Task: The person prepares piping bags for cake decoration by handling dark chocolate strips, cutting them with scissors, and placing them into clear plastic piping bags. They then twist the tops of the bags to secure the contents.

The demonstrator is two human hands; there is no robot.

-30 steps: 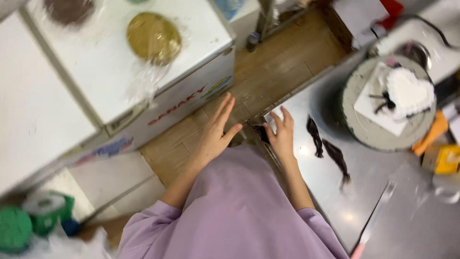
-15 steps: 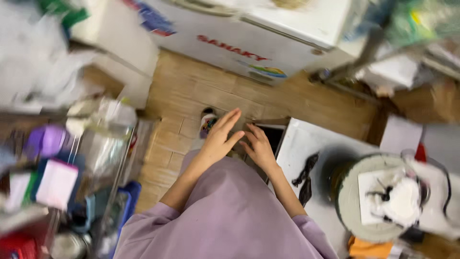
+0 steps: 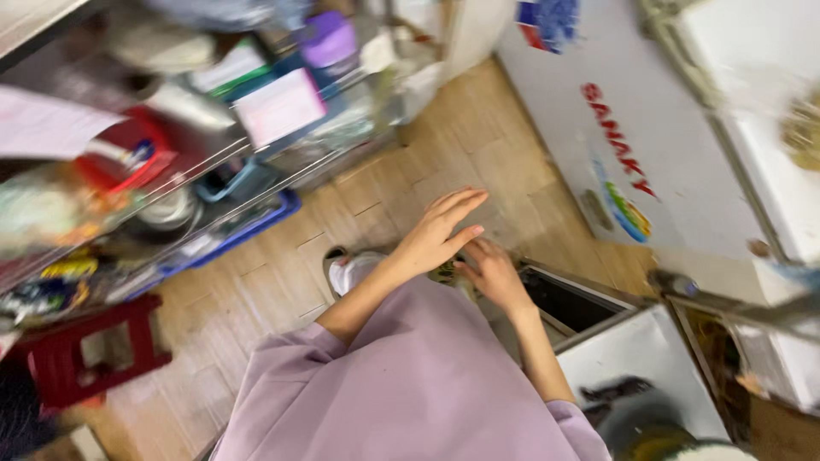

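Note:
My left hand (image 3: 440, 230) is stretched out over the wooden floor (image 3: 401, 188), fingers straight and apart, holding nothing. My right hand (image 3: 491, 271) hangs just below and right of it, fingers loosely curled, close to the left hand's thumb. Whether it pinches anything small is not visible. Both arms come out of a lilac garment (image 3: 410, 384) that fills the lower middle of the view. A white slipper (image 3: 350, 271) shows under the left forearm.
A wire rack (image 3: 196, 145) crowded with containers, bowls and packets stands at the upper left. A red stool (image 3: 85, 354) sits at the lower left. A white chest freezer (image 3: 649, 128) lies at the right. A metal counter corner (image 3: 649, 358) is at the lower right.
The view has swung round fast: the freezer moved from the top to the right and the rack to the upper left. Both hands stay out in front, close together.

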